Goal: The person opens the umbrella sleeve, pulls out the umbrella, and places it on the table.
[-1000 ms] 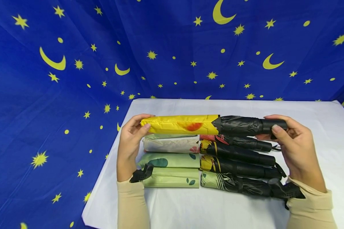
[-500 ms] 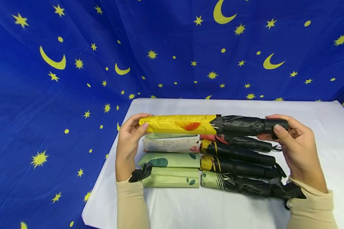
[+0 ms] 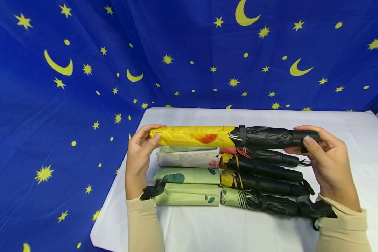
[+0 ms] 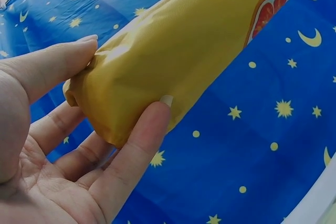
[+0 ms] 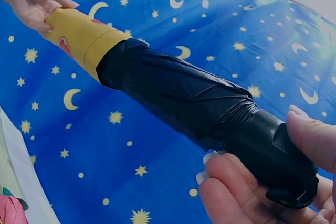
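Note:
A folded black umbrella [image 3: 266, 136] is held level above the table, its left part inside a yellow sleeve [image 3: 179, 135] with an orange fruit-slice print. My left hand [image 3: 138, 157] pinches the sleeve's closed end between thumb and fingers, seen close up in the left wrist view around the yellow fabric [image 4: 142, 72]. At the other end, my right hand [image 3: 332, 161] grips the black handle [image 5: 273, 148], thumb on top and fingers beneath. Between sleeve mouth and handle the black canopy shows, with a strap [image 3: 242, 135] and some pale rib tips near the mouth.
Below the held umbrella lie two columns on the white table [image 3: 239, 231]. On the left are several sleeves, such as a green sleeve [image 3: 189, 194] and a whitish sleeve [image 3: 187, 159]. On the right are several folded umbrellas, including a green-and-black umbrella [image 3: 261, 202]. A blue star-patterned cloth [image 3: 189, 42] stands behind.
My hands have drawn slightly apart. The yellow sleeve has slid left along the umbrella, baring the strap and more black canopy; the handle has shifted a little right.

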Demonstrator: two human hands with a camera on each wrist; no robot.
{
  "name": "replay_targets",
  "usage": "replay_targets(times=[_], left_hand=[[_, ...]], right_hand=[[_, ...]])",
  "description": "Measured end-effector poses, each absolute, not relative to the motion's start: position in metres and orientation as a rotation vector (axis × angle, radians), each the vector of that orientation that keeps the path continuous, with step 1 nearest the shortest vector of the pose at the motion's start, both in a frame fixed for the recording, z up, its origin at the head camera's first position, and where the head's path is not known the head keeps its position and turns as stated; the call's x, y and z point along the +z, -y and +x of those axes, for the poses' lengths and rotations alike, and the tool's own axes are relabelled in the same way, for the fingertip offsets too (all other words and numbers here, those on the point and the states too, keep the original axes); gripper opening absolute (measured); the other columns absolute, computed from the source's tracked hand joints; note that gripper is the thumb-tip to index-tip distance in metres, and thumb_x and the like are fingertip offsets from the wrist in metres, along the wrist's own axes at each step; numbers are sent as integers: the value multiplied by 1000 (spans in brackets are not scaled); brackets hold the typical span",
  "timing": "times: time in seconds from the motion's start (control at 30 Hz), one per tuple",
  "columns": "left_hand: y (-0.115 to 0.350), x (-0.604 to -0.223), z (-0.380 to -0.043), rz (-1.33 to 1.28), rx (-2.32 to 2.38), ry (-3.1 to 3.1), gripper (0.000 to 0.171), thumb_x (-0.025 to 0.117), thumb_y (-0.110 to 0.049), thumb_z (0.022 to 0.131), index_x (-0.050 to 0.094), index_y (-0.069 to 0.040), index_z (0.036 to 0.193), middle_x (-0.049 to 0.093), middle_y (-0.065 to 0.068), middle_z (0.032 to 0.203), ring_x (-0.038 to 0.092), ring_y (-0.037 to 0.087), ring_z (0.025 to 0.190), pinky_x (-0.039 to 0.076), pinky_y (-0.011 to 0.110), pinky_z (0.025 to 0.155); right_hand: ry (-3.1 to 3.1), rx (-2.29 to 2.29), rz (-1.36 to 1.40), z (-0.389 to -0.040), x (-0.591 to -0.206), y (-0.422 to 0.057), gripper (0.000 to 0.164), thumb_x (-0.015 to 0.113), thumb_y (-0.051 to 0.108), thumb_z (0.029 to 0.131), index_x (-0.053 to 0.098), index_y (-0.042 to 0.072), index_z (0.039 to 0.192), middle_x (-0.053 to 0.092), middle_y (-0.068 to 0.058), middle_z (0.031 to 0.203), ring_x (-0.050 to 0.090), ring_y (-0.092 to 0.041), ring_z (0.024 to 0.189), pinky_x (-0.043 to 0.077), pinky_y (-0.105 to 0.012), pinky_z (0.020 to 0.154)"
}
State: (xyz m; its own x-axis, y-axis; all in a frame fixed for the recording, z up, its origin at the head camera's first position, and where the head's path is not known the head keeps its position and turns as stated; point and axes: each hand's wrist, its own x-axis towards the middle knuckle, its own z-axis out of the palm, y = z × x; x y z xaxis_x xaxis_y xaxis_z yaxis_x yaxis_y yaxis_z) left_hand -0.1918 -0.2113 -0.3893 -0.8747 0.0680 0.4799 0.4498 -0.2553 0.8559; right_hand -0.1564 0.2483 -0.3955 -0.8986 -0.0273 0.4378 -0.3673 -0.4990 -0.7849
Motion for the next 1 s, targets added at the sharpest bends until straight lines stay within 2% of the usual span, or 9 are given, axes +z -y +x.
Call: replay_targets(times=[0.23, 1.0], left_hand=[[213, -388, -191, -612, -2214, 1740, 25, 63, 1, 99, 66, 5, 123, 66, 18, 121, 66, 23, 96, 61, 30, 77], [221, -390, -192, -578, -2216, 1698, 24, 60, 2, 100, 66, 6, 123, 67, 18, 119, 67, 24, 98, 61, 32, 79]], right_hand=[[1429, 2488, 605, -158, -397, -250, 31, 40, -18, 101, 43, -30, 129, 67, -29, 112, 75, -37, 76, 59, -37, 85], [1308, 2513, 656, -161, -401, -259, 30, 37, -18, 102, 43, -32, 127, 67, -34, 108, 74, -41, 73, 60, -42, 82]])
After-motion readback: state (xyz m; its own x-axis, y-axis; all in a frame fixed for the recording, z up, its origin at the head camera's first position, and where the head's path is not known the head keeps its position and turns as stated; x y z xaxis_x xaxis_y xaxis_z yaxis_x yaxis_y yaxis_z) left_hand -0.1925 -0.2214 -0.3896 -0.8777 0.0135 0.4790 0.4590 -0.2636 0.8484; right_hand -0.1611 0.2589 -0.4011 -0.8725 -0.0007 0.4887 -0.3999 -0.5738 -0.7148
